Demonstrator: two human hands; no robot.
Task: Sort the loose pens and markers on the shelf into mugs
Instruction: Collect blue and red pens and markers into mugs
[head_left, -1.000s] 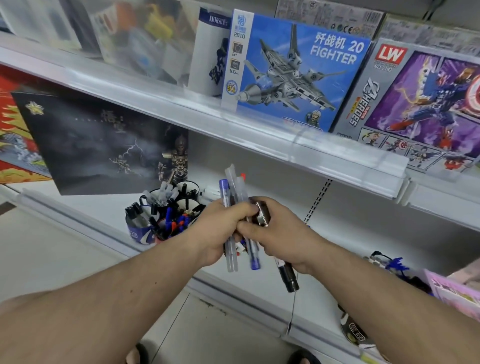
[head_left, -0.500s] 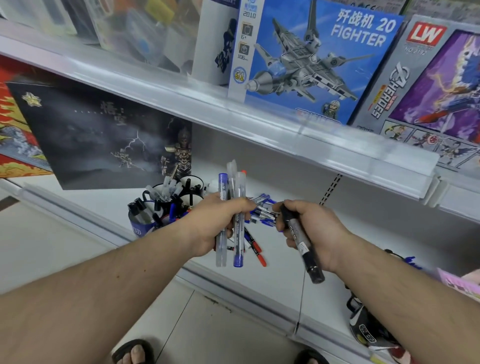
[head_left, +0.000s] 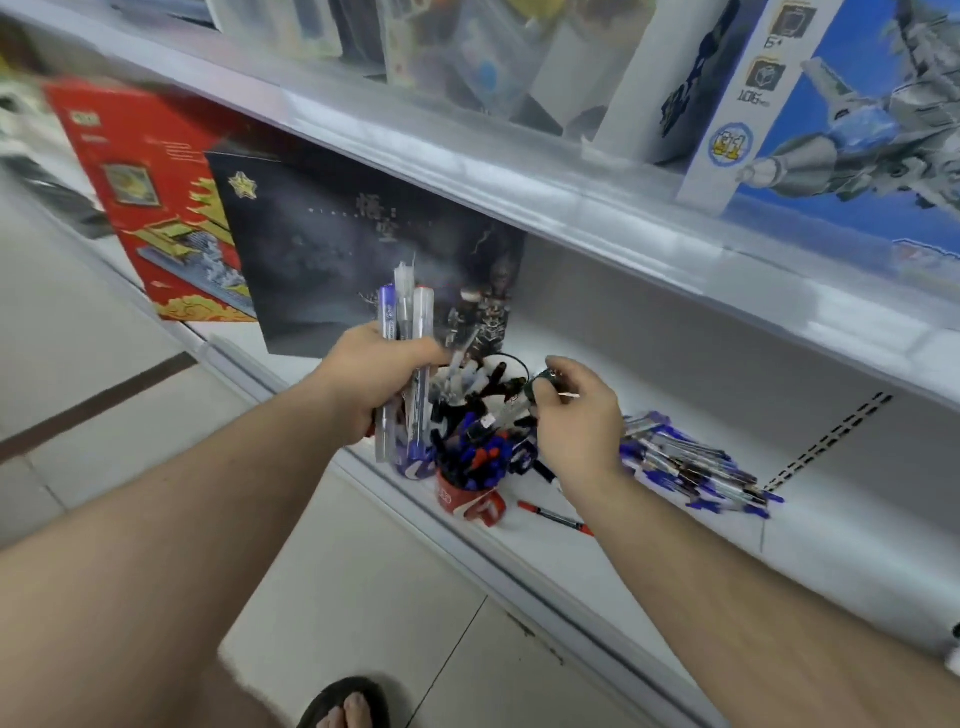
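While the left hand (head_left: 376, 382) curls its fingers tightly around a bundle of pens (head_left: 405, 364), holding them upright with caps pointing up, the right hand (head_left: 576, 421) pinches the top end of a black marker (head_left: 511, 408) between thumb and fingertips, the other fingers loosely bent. The marker slants down to the left, its lower end among the pens standing in the mugs; whether it touches them is unclear. Both forearms reach forward from the bottom of the view, left wrist straight, right wrist bent downward. Below the hands, a red mug (head_left: 470, 499) stuffed with blue and red pens stands beside a blue mug (head_left: 415, 465) on the white shelf (head_left: 675, 561). A red pen (head_left: 556, 518) lies just beside the red mug. Right of the right hand, a pile of blue pens (head_left: 696, 467) lies loose. A dark box (head_left: 332, 249) leans behind the mugs.
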